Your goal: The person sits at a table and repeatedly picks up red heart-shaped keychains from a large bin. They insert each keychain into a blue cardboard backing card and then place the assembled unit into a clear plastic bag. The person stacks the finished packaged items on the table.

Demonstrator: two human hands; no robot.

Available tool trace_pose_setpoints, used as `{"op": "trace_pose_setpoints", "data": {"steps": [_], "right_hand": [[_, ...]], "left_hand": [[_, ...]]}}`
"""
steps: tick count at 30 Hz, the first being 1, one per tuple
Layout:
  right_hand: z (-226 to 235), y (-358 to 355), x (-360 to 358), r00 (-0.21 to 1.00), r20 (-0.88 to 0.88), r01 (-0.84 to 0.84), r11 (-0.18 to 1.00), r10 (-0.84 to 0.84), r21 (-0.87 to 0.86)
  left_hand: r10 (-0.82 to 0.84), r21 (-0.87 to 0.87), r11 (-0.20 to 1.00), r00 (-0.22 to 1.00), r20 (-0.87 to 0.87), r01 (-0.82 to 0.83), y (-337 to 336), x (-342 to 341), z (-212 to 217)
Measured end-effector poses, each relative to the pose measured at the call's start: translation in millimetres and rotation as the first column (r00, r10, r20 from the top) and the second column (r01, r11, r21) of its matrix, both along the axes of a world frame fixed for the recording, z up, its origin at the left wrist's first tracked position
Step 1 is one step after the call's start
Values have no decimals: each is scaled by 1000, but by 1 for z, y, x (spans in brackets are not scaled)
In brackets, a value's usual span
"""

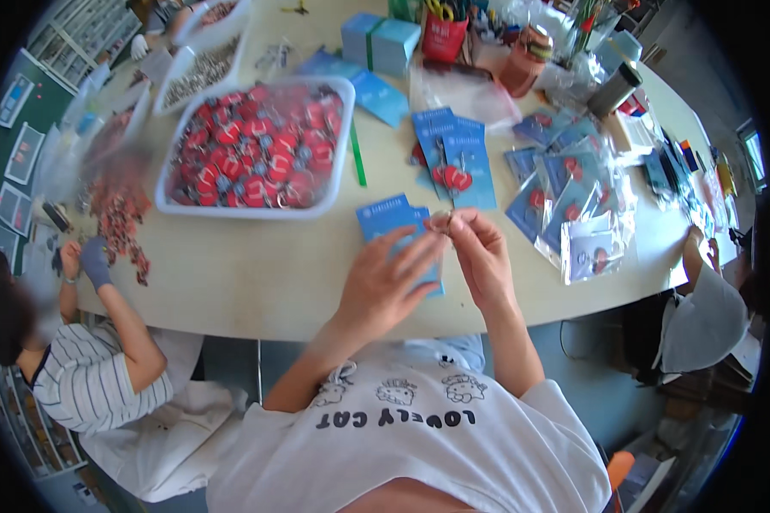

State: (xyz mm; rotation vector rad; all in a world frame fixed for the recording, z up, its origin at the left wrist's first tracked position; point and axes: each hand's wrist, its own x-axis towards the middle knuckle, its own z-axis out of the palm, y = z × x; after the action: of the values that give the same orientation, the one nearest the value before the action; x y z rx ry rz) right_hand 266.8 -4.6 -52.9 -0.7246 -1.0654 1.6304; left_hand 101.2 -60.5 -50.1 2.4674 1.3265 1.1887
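Observation:
My right hand [485, 261] pinches a small metallic piece [441, 221] between thumb and fingertips; its exact kind is too small to make out. Reaching toward it, my left hand [387, 275] has its fingers stretched out and slightly blurred, the tips at the same piece. Blue printed cards [385, 212] lie on the table under my hands, partly covered by them. Beyond, more blue cards [466, 158] overlap in a fan, with a red keychain charm [452, 178] on top.
A white tub [164, 192] full of red charms stands to the left. Clear-bagged cards [586, 248] are piled at the right. Further back are a green strip [358, 158], a blue box [381, 43] and a jar [526, 61]. Co-workers sit on both sides.

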Motion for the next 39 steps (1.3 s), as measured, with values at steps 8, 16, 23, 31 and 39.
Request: {"op": "trace_pose_setpoints", "data": {"steps": [8,16,23,31,39], "right_hand": [[1,1,1,959,113,226,939,-261,258],[-15,5,-10,970,165,169,982,-181,87],[-29,14,-20,954,243,168,985,-174,43],[-2,11,-33,981,114,148,983,-160,111],[19,3,-40,933,203,212,909,-298,358]], "left_hand": [[532,-391,835,750,392,-388,28,-16,-78],[482,-548,837,482,731,-6,35,-21,-67],[474,-292,880,665,577,-374,37,-8,-59],[248,-287,957,387,888,45,22,12,-12],[150,-193,975,316,937,108,26,12,-5]]}}
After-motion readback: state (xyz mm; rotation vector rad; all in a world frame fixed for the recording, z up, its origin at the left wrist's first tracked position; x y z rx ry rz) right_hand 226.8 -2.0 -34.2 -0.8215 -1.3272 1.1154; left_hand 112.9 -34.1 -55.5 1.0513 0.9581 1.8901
